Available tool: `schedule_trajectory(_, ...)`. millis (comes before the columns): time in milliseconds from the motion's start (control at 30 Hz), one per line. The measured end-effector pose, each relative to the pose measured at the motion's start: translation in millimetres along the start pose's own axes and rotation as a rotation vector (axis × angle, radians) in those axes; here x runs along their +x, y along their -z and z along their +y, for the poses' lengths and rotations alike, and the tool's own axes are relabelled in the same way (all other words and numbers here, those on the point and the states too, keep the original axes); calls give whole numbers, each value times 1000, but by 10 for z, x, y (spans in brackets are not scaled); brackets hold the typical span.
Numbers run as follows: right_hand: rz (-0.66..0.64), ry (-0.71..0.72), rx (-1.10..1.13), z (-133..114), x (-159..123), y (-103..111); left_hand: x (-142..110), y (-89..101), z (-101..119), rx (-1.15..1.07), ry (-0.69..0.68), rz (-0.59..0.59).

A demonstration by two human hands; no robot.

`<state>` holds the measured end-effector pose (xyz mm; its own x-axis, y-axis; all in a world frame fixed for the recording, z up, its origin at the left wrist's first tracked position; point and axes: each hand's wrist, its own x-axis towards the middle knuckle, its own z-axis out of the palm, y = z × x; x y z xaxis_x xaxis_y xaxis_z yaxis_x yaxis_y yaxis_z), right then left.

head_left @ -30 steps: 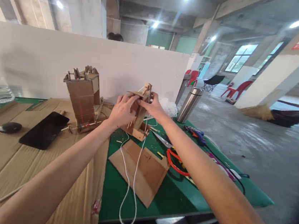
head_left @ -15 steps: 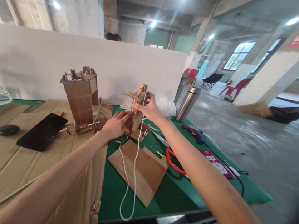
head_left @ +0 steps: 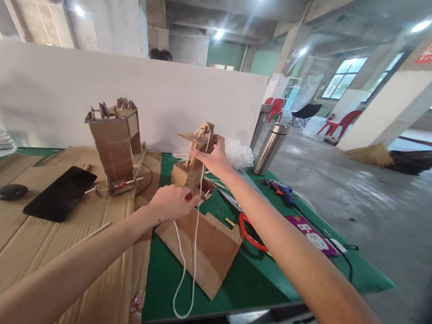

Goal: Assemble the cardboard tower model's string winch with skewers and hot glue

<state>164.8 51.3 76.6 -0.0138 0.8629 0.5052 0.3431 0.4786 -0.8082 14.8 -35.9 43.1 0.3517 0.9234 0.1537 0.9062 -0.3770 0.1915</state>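
A small cardboard and wood model point(head_left: 192, 165) stands on the green table point(head_left: 248, 285). My right hand point(head_left: 213, 155) grips its top, where a white string point(head_left: 193, 253) runs over a small wheel. The string hangs down in a loop over a flat cardboard piece point(head_left: 206, 247). My left hand point(head_left: 172, 204) is closed in a pinch on the string, in front of and below the model.
A taller cardboard model point(head_left: 114, 142) stands to the left on cardboard sheets point(head_left: 15, 243), beside a black phone point(head_left: 60, 193) and a dark mouse point(head_left: 10, 191). A steel flask point(head_left: 270, 148), glue gun point(head_left: 281, 189), scissors point(head_left: 249, 228) and white netting point(head_left: 238, 154) lie right. A white partition point(head_left: 92, 85) stands behind.
My left hand left the top of the model, dropped past its base and came toward me, closing on the string. My right hand stayed at the model's top.
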Motion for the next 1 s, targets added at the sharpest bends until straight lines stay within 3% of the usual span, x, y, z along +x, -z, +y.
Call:
schedule_trajectory(133, 210, 40, -138, -41, -83, -155, -125, -68, 39, 7, -15, -106)
schedule_trajectory(300, 155, 39, -205, -135, -226, -137, -175, -152, -40, -44, 9, -117)
schedule_trajectory(533, -12, 41, -120, 167, -294, 208, -154, -246, -87, -62, 21, 4)
schedule_trajectory(767, -336, -121, -490, 656, -426, 430, -22, -225, -144, 18, -38, 45)
schedule_trajectory(900, -558, -22, -598, 768, -479, 426, 91, -207, -236, 59, -56, 66)
schedule_trajectory(1000, -566, 49, -753, 769, -510, 420, 160, -232, -322, 55, -41, 79)
